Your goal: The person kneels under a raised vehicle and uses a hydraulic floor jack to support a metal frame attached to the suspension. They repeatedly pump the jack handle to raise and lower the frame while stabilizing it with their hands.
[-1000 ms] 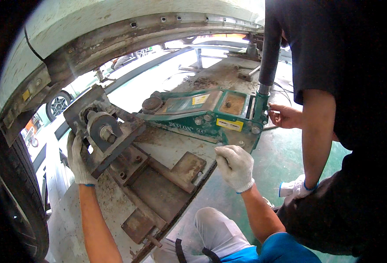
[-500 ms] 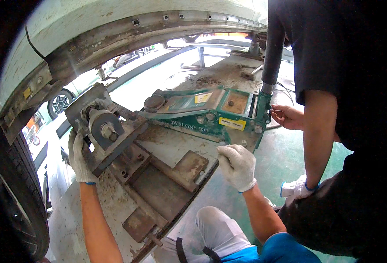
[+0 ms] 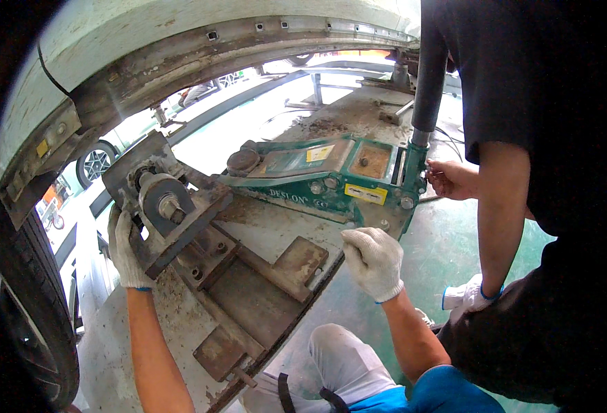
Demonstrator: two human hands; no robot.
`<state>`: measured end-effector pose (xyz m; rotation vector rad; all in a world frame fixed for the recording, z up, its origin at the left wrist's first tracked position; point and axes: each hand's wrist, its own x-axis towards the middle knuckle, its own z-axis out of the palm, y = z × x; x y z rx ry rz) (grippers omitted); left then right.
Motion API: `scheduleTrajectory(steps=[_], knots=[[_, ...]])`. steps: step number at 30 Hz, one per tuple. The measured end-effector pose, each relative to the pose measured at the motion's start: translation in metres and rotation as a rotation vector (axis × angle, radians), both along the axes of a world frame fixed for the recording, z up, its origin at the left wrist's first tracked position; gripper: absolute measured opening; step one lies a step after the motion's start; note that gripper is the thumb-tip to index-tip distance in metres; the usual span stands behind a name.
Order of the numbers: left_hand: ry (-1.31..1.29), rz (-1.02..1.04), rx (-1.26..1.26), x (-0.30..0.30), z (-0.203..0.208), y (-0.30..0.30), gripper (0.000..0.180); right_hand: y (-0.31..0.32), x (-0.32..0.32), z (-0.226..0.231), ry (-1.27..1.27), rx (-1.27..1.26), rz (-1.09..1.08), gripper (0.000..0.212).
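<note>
My left hand (image 3: 126, 253), in a white knit glove, grips the left edge of a heavy steel clamp (image 3: 157, 196). The clamp has two upright plates and a large bolt in its middle. It sits tilted on a rusty steel base (image 3: 262, 292) along the platform's edge. My right hand (image 3: 374, 263), gloved too, is closed in a loose fist with nothing visible in it. It hovers beyond the base's right end, just in front of a green floor jack (image 3: 310, 172). The jack lies on the platform, its round saddle pointing left.
A car's sill (image 3: 200, 69) spans overhead, and a tyre (image 3: 38, 303) stands at the left. At the right a co-worker in black crouches, one bare hand (image 3: 451, 180) at the jack's rear beside its dark upright handle (image 3: 428, 82). Their other hand (image 3: 470, 294) is gloved.
Almost nothing differs. The co-worker's bare hand has shifted slightly at the jack's rear; my two hands and the clamp stay where they were.
</note>
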<state>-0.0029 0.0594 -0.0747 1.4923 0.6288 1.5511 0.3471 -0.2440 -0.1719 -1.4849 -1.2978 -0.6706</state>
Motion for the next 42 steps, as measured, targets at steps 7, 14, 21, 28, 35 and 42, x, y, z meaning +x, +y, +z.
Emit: scheduleTrajectory(steps=[7, 14, 21, 28, 35, 42], knots=[[-0.015, 0.005, 0.014, 0.003, 0.001, -0.005, 0.083, -0.001, -0.001, 0.002, 0.003, -0.005, 0.006, 0.016], [-0.033, -0.034, 0.014, 0.000, -0.001, 0.001, 0.081, -0.001, -0.002, 0.003, 0.016, -0.010, 0.018, 0.016], [-0.065, -0.006, 0.008, 0.003, -0.004, 0.000, 0.082, 0.000, -0.001, 0.001, 0.019, -0.001, 0.020, 0.017], [0.006, -0.046, 0.008, 0.003, 0.002, -0.004, 0.084, 0.000, 0.000, 0.000, 0.013, -0.011, -0.001, 0.017], [0.041, 0.037, 0.058, 0.004, -0.002, -0.002, 0.075, -0.003, -0.001, 0.002, 0.001, -0.013, -0.001, 0.017], [-0.115, -0.090, -0.017, 0.005, 0.000, -0.003, 0.071, 0.001, 0.002, -0.001, -0.026, 0.009, -0.012, 0.017]])
